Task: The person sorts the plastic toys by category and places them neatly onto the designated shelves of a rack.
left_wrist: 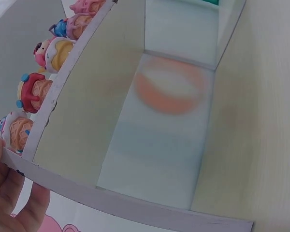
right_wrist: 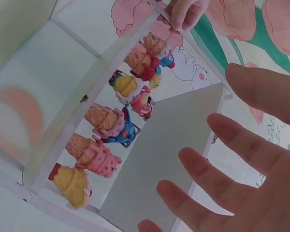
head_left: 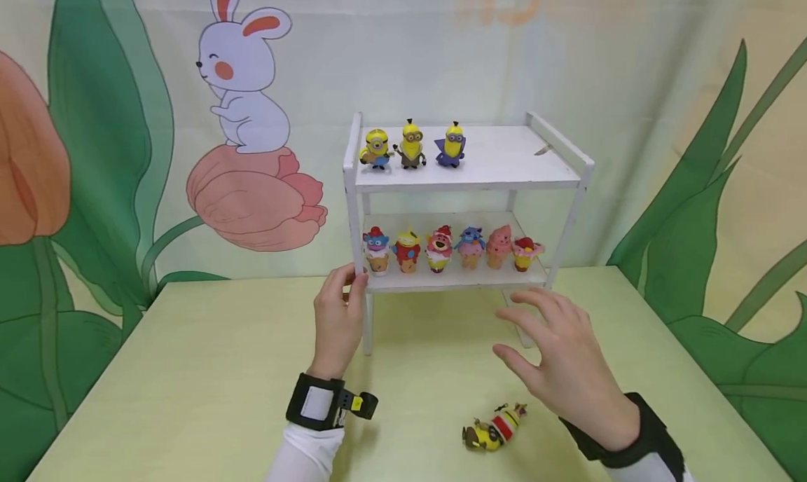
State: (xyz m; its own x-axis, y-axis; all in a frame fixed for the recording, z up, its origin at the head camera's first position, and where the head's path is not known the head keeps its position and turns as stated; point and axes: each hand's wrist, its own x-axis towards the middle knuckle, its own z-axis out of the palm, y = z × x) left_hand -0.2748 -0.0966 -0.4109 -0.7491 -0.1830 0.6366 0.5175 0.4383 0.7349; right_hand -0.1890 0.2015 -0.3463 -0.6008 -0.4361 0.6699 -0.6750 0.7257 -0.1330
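A white two-tier shelf (head_left: 468, 186) stands on the table. My left hand (head_left: 340, 321) grips its left front post near the lower tier; in the left wrist view, the fingers (left_wrist: 36, 205) curl beneath the frame. My right hand (head_left: 561, 352) hovers in front of the shelf's right side, fingers spread and holding nothing. Below it, two small yellow toy figures lie on the table, one in brown (head_left: 480, 437) and one with a red-and-white body (head_left: 506, 423). Three yellow minion figures (head_left: 412, 146) stand on the top tier. Several ice-cream-cone figures (head_left: 438, 249) line the lower tier.
The pale green table (head_left: 221, 370) extends around the shelf. Behind it hangs a backdrop printed with a white rabbit (head_left: 252, 83), tulips and green leaves. A small dark mark (head_left: 543, 150) shows on the top tier's right side.
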